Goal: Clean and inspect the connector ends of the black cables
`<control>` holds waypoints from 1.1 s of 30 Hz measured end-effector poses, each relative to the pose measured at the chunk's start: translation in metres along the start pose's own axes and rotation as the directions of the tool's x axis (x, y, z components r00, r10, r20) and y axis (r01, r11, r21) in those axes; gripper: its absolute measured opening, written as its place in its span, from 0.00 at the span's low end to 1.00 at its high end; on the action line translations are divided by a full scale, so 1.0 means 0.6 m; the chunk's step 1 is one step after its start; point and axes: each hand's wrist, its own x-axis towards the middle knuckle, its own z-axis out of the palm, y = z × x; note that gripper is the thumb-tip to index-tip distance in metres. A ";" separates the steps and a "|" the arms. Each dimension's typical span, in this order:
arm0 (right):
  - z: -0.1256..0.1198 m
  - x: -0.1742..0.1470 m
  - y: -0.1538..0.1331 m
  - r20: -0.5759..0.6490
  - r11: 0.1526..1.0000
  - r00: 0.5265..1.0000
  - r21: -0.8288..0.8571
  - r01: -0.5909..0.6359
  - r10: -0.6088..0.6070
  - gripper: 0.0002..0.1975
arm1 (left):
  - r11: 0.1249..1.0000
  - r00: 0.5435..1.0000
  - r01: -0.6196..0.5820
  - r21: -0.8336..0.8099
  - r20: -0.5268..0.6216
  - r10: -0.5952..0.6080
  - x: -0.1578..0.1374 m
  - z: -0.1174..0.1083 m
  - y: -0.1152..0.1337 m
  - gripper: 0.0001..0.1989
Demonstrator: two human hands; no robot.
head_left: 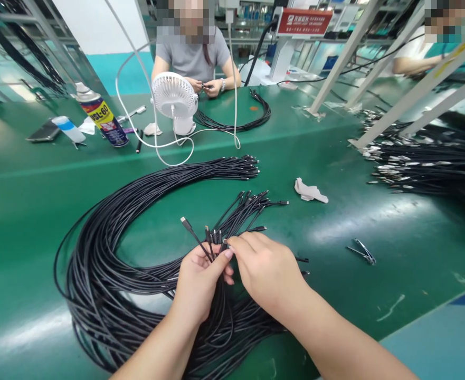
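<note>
Near the middle of the table, my left hand (200, 274) is closed around several black USB cables (195, 235), whose plug ends stick up above the thumb. My right hand (266, 264) pinches at one plug (224, 245) of that group, its fingertips touching my left thumb. Beneath and beside both hands lies a large curved bundle of black cables (97, 253). One end of this bundle (236, 168) points right beyond my hands. More loose plug ends (256, 198) fan out just past my fingers. My right fingertips partly cover the pinched plug.
A nail clipper (362, 252) and a crumpled white cloth piece (310, 191) lie to the right. Further right is a heap of cables (418, 158) under slanted posts. A white fan (176, 97), a spray can (103, 116) and a phone (44, 130) stand behind. Opposite sits a person (192, 53) handling cable.
</note>
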 end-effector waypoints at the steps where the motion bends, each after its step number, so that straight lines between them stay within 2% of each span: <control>1: 0.000 0.000 -0.001 -0.013 1.000 1.000 -0.009 -0.001 0.001 0.09 | 1.000 1.000 0.003 -0.001 -0.001 -0.003 0.000 0.001 0.000 0.13; 16: 0.000 0.002 -0.004 0.023 0.997 1.000 -0.072 -0.008 0.010 0.10 | 1.000 0.999 -0.013 -0.010 -0.031 0.012 0.000 0.005 0.002 0.14; 33: -0.008 0.002 -0.002 -0.016 0.996 1.000 -0.092 -0.009 0.007 0.14 | 0.999 1.000 -0.027 0.024 -0.014 0.027 0.001 0.002 0.001 0.12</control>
